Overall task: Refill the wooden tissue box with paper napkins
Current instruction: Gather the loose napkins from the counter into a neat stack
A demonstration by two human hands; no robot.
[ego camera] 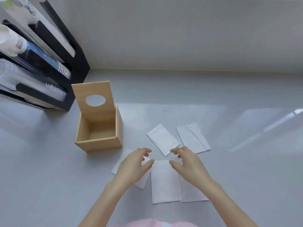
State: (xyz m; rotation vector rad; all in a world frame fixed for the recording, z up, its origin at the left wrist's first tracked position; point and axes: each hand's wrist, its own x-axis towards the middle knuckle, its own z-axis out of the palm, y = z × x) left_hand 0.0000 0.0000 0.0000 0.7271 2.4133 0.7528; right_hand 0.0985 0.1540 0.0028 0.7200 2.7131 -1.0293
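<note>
- Partly hidden, two paper napkins lie under the hands: one [118, 164] beneath the left hand [132, 166], another [193, 192] under the right wrist.
- Both hands hover with fingers curled and spread, grasping nothing; the right hand [186, 163] is over the top edge of the middle napkin [164, 182].
- Two more napkins [163, 139] [193, 138] lie flat just beyond the fingertips.
- Left of those, beyond the left hand, the wooden tissue box [98, 141] stands empty, its lid [93, 95] with an oval hole raised upright.
- Everything rests on a pale grey counter [229, 95] against a light wall [180, 30].
- A black rack [77, 63] of cups, cut off at the left edge, stands in the corner.
</note>
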